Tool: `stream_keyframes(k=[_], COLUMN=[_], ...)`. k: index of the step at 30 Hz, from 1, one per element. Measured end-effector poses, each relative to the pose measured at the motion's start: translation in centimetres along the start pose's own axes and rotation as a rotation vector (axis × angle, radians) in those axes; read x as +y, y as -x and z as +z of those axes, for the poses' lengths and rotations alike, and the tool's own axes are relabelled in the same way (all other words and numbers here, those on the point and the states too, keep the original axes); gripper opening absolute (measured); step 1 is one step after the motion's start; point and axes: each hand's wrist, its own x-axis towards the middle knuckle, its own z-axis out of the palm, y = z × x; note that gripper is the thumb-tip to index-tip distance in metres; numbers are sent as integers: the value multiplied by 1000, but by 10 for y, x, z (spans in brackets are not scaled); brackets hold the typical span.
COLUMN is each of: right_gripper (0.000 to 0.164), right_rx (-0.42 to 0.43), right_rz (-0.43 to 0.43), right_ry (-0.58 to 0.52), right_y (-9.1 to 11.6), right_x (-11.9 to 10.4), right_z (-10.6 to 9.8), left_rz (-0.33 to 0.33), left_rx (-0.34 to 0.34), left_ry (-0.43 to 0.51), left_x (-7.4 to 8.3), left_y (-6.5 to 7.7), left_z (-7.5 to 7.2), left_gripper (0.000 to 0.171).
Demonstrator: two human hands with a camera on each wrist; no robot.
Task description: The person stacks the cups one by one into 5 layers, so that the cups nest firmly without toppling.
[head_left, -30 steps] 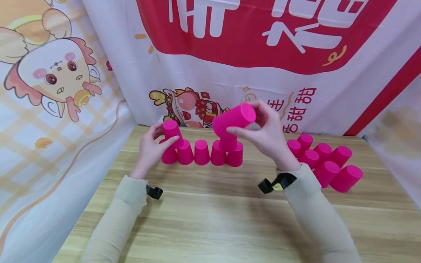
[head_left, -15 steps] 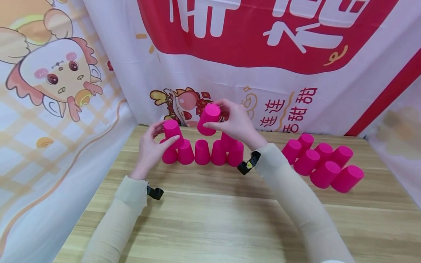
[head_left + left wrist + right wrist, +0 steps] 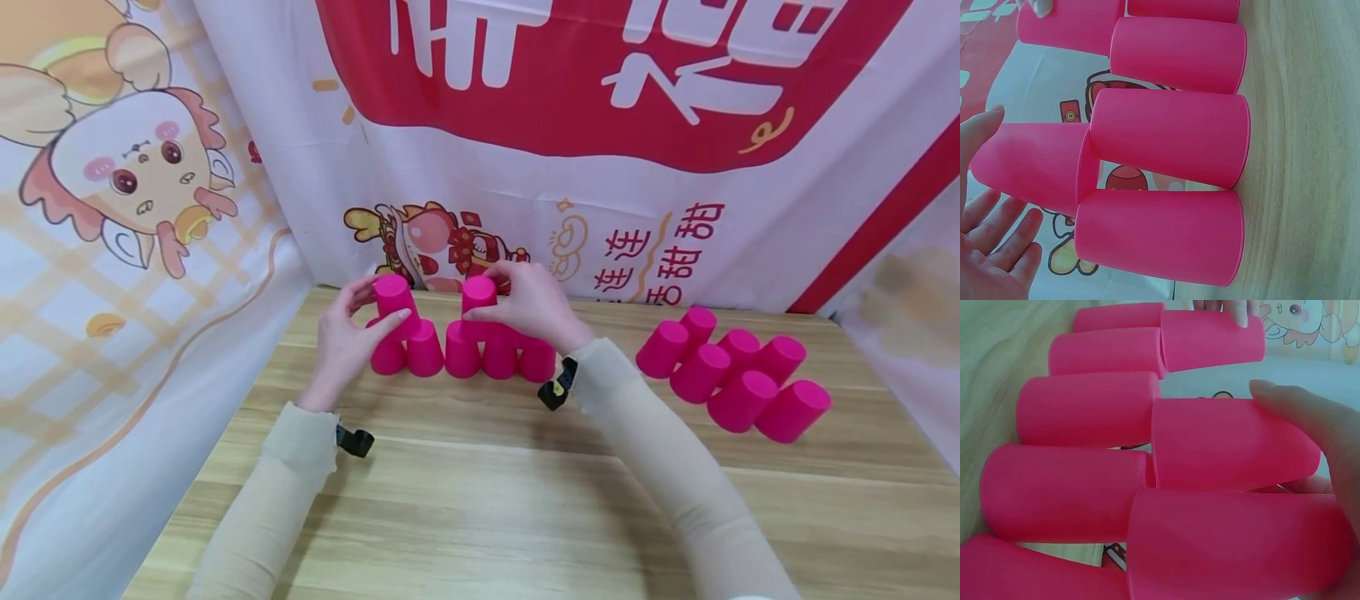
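Five upside-down pink cups would be one row; here several stand side by side as a bottom row on the wooden table. My left hand holds an upper cup resting across the two leftmost cups, thumb on one side and fingers on the other. With thumb and fingers, my right hand grips another upper cup, seated across the third and fourth cups. Beside it, a further upper cup sits on the right end of the row, mostly hidden by my right hand in the head view.
Several more upside-down pink cups stand grouped on the right of the table. A printed cloth hangs close behind the row, and another cloth hangs along the left side.
My right hand has carried its cup leftward and down onto the row, leaving the other upper cup at the right end. My left hand stays on its cup.
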Motion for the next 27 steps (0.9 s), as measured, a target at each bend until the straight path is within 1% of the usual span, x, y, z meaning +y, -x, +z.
stream_keyframes(k=[7,11,14,16,19,21,24,27], right_gripper=[59,62,65,69,73,72,69,67], right_rx=[-1,3,16,22,38,56,93,127], right_rz=[20,12,-4,-11,-6,-5,0,7], right_ry=[23,50,57,44,17,-10,-40,-70], right_y=[1,1,1,2,6,9,16,25], right_x=[-1,0,-1,-1,-1,0,2,5], right_z=[2,3,3,1,-5,-10,-21,-33], left_rz=[-1,-8,-3,12,66,123,207,292], left_rx=[-1,6,28,53,104,142,193,227], left_ry=[8,17,29,40,53,62,64,69], left_x=[-2,-4,-3,0,6,11,24,40], left_y=[-1,0,0,1,2,4,8,16], left_z=[0,0,-1,-1,-2,-3,-3,-1], left_gripper=[79,79,79,79,78,76,73,71])
